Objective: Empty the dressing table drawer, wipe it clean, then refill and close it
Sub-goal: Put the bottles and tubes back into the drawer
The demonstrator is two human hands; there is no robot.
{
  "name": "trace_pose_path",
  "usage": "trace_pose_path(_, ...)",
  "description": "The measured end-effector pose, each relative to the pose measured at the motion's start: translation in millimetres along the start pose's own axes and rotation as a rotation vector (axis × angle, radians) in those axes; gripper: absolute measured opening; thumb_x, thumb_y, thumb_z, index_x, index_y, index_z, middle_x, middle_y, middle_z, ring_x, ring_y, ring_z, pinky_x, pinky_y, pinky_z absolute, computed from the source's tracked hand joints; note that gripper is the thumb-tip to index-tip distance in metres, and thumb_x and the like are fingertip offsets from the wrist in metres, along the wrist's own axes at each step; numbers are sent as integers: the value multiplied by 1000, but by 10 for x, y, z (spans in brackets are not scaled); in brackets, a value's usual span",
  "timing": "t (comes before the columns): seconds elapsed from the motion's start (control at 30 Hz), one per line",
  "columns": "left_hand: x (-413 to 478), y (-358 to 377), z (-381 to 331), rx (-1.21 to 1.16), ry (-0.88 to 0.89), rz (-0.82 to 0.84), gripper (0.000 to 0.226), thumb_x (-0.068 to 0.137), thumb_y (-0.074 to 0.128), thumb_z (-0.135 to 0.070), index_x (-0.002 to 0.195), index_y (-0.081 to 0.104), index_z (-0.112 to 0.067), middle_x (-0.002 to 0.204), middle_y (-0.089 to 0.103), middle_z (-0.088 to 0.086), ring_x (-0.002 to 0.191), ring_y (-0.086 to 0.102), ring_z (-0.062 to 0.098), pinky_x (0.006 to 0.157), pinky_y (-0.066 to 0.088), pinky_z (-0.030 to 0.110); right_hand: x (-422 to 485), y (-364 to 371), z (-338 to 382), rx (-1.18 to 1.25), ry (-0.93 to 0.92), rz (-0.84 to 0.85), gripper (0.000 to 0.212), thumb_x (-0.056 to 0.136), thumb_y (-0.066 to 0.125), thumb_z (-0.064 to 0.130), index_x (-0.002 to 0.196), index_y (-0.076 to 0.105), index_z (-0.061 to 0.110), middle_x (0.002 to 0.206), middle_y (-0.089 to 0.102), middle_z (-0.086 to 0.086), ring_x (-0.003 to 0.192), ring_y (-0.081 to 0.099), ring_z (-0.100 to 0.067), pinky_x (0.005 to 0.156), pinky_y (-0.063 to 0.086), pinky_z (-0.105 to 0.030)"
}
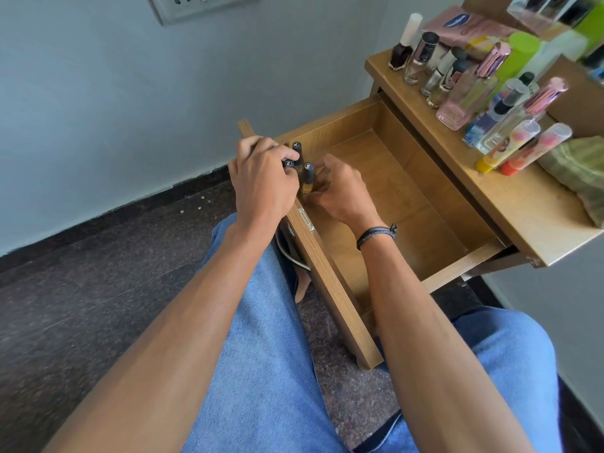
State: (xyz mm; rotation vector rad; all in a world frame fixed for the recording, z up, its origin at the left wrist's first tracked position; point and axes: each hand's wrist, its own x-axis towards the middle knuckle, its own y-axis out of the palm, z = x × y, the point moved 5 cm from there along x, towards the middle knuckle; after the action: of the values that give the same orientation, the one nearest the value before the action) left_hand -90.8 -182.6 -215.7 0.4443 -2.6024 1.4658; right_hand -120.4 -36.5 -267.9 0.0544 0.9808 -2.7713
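1. The drawer (pixel 392 178) is pulled well out of the dressing table, and most of its wooden bottom is bare.
2. In its front left corner three small nail polish bottles (pixel 296 150) with black caps stand upright, close together, just inside the drawer front (pixel 327 273).
3. The left hand (pixel 261 184) reaches over the drawer front. Its fingers curl round the bottles, and one cap pokes out between them.
4. The right hand (pixel 343 188) is inside the drawer, its curled fingers at the base of the nearest bottle (a blurred spot, so I cannot tell whether it actually grips). A dark braided wristband (pixel 376 235) sits on that wrist.
5. A curved metal handle (pixel 287 253) shows on the outer face of the drawer front, above a knee in blue jeans (pixel 261 354).
6. The table top (pixel 523 204) above the drawer carries a crowded row of perfume bottles (pixel 457 93) and tubes, with a green cloth (pixel 581 171) at its right end.
7. A wall socket (pixel 196 4) is mounted on the pale wall at upper left.
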Motion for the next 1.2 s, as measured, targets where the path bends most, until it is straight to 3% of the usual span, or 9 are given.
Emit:
trace_pose_path(0.1, 8, 7, 7, 2, -6, 0, 29, 85, 65, -10, 106, 76, -28, 109, 68, -12, 122, 45, 18, 98, 36, 38, 5, -19, -15, 13, 24, -71, 47, 73, 91, 21, 101, 55, 34, 99, 62, 4, 80, 57, -4, 67, 46, -23)
trace_pose_path(0.3, 5, -9, -10, 12, 0, 5, 37, 85, 64, -9, 115, 72, -29, 113, 67, -12, 124, 44, 19, 97, 35, 38, -13, 28, 36, 32, 32, -115, 44, 75, 89, 21, 109, 62, 25, 97, 61, 5, 79, 54, -3, 72, 45, -26)
trace_pose_path(0.43, 13, -28, -49, 93, 46, 45, 57, 83, 62, -9, 132, 61, -38, 136, 54, -17, 128, 40, 20, 97, 34, 39, -23, 19, 49, 50, 24, -147, 41, 74, 89, 18, 99, 57, 23, 96, 59, 5, 80, 54, -9, 70, 43, -27)
trace_pose_path(0.53, 46, 0, -56, 175, 103, 99, 58, 86, 58, -11, 134, 60, -44, 149, 43, -24, 131, 37, 19, 96, 30, 40, -22, 18, 51, 37, -5, -165, 41, 74, 89, 14, 92, 53, 22, 94, 56, 6, 79, 53, -11, 70, 49, -31)
trace_pose_path(0.73, 71, 38, -25, 242, 134, 123, 46, 91, 57, -17, 130, 65, -39, 140, 52, -22, 129, 39, 19, 93, 29, 41, 6, 29, -17, 25, 21, -166, 38, 80, 81, 4, 90, 53, 29, 93, 64, 4, 86, 63, -16, 79, 57, -43)
trace_pose_path(0.9, 81, 52, 2, 246, 132, 112, 45, 90, 58, -17, 130, 66, -37, 135, 54, -17, 128, 39, 19, 91, 29, 40, 3, 40, 1, -2, -6, -165, 40, 84, 79, 7, 116, 60, 23, 104, 67, 0, 91, 65, -17, 81, 59, -42)
trace_pose_path(0.97, 75, 54, 9, 244, 134, 101, 45, 90, 57, -18, 129, 67, -36, 133, 55, -15, 127, 40, 19, 90, 29, 40, 3, 41, 14, -36, -30, -161, 37, 86, 77, 8, 117, 63, 21, 103, 64, 1, 91, 64, -19, 81, 59, -43)
trace_pose_path(1.2, 161, 51, -36, 210, 186, 166, 41, 95, 50, -21, 127, 67, -39, 136, 56, -21, 121, 44, 16, 90, 26, 39, 20, 21, 3, -77, -30, -145, 29, 88, 75, 12, 113, 68, 23, 102, 60, 3, 92, 58, -17, 74, 45, -30)
